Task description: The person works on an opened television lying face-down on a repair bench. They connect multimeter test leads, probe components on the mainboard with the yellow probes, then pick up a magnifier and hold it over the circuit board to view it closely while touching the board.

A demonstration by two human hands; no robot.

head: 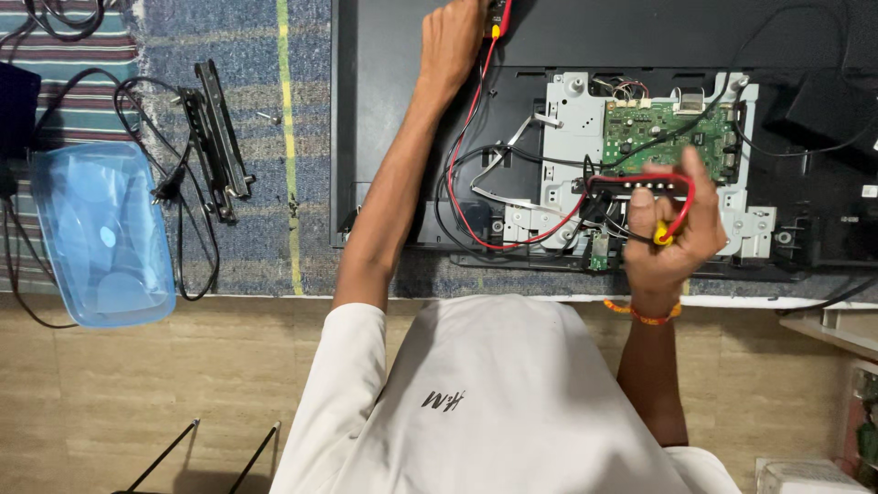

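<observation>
The work lay on the floor: a blue checked rug (256, 137) with a yellow stripe was spread over pale tan floor tiles (110, 402). On the rug sat a flat black television (402, 119), back panel off, showing a grey metal plate and a green circuit board (666, 135) near the middle. The right hand (672, 229) was closed around a yellow-tipped test probe (664, 236), held just above the board's lower edge, its red lead (512, 240) looping left across the open back. The left hand (450, 41) reached to the television's far edge and was closed on a second probe with a red handle (499, 20). Well apart on the left, a clear blue plastic box (101, 238) rested at the rug's edge beside a black metal bracket (215, 142) and a black power cord (178, 197).
</observation>
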